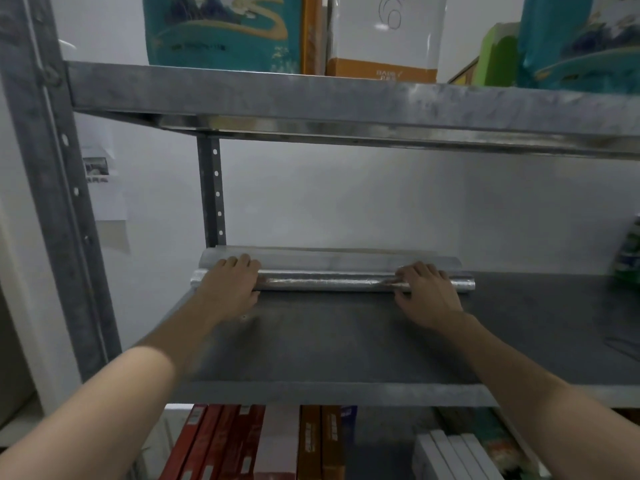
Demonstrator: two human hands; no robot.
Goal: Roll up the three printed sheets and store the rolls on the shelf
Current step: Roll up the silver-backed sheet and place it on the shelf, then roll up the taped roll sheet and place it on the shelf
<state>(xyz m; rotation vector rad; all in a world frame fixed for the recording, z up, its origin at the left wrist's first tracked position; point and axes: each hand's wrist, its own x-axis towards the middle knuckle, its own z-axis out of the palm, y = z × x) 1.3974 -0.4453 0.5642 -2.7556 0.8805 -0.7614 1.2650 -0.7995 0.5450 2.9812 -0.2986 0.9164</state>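
Nearest, under the shelf (346, 393): red and orange boxes (242, 445) on edge, too blurred to count. Further in, on the dark board: left hand (228, 289) and right hand (427, 292), two in all, each with fingers curved over one end of the front roll (329, 284), right thumb tucked at its near side. Gripping, not flat. Just behind, touching: a paler second roll (329, 263). Behind that, a thin pale strip, perhaps the third; cannot tell. At least two rolled and shelved, then, with storing judged nearly done. Far right: one green container (628, 261).
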